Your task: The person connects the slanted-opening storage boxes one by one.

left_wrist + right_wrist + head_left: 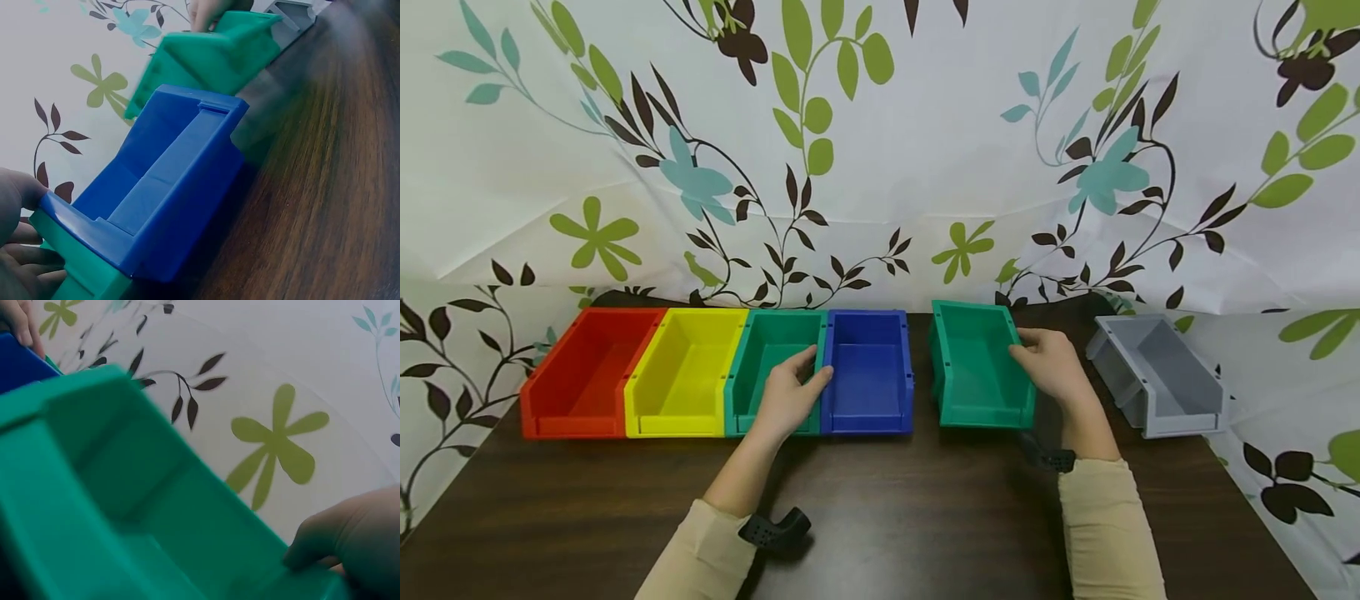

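Observation:
In the head view my left hand (788, 393) is at the side where the blue bin (867, 379) meets a green bin (775, 346). Its thumb (28, 187) lies on the blue bin's rim while the fingers reach down on the green side, pinching the adjoining walls. My right hand (1054, 363) grips the right wall of a second green bin (981, 367), which is tilted and stands apart from the blue one. That bin is blurred in the right wrist view, with the right fingers (319, 537) over its rim.
Left of the first green bin stand a yellow bin (688, 367) and a red bin (591, 367), side by side. A grey bin (1172, 379) sits angled at the table's right edge. Behind the dark wooden table (910, 508) hangs a leaf-patterned cloth (925, 125).

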{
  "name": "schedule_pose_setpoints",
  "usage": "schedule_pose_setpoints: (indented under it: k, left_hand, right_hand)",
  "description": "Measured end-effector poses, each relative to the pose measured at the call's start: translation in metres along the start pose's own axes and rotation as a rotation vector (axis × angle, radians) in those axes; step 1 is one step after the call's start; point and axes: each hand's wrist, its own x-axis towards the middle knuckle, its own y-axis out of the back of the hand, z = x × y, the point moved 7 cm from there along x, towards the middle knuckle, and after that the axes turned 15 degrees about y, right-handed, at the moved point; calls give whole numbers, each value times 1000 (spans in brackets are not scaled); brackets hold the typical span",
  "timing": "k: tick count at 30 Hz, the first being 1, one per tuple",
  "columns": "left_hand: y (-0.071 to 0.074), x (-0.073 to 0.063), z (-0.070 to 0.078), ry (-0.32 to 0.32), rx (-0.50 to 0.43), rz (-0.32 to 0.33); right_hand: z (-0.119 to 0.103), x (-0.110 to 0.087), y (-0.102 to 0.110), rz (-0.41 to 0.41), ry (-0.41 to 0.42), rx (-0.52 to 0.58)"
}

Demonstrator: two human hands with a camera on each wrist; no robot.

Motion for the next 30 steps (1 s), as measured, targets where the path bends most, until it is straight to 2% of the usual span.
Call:
schedule_pose_setpoints:
  k: [7,13,21,30]
  left_hand:
    - [0,0,1,-1,-4,-3]
    - [1,-1,2,-1,-3,0]
    - [1,0,2,-8,-12,-5]
    - [1,1,1,-9,-16,-12]
  right_hand:
    - [-16,1,0,101,19,82]
    - [-20,2,-2,162,14,87]
    - [-21,4,-5,179,4,96]
    - [-23,4,-10,160,-4,77]
